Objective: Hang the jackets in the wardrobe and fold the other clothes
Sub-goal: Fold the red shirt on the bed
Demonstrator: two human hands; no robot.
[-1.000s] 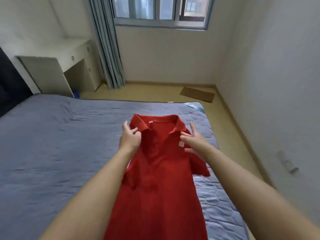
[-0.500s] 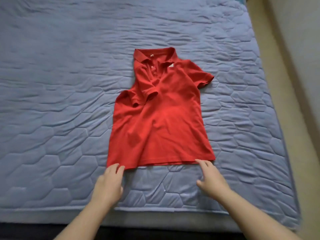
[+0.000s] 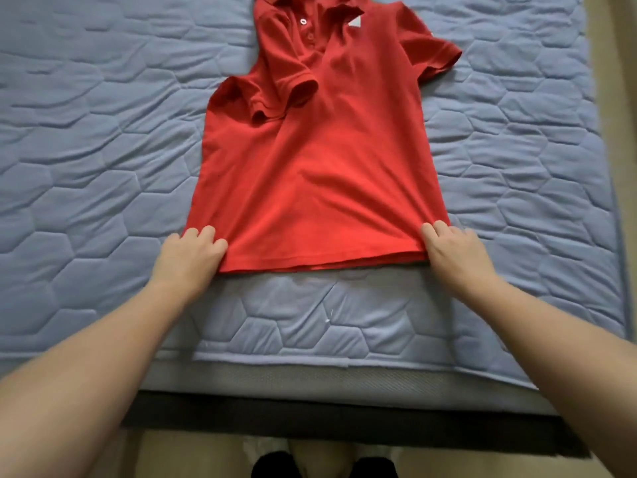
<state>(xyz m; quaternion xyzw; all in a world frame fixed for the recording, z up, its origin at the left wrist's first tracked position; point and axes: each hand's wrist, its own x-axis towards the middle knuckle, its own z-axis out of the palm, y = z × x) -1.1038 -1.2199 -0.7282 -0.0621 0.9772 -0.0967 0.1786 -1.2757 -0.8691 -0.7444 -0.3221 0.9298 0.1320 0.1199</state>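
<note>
Gripping the red polo shirt (image 3: pixel 310 174) by its hem corners, left hand (image 3: pixel 188 258) and right hand (image 3: pixel 456 255) curl their fingers (image 3: pixel 208 233) closed.

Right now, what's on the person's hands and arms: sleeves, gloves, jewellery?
Nothing worn that shows. Left hand and right hand are ungloved, no rings visible; left forearm and right forearm are bare to the frame edge, with no sleeve, watch or band in view.
</note>
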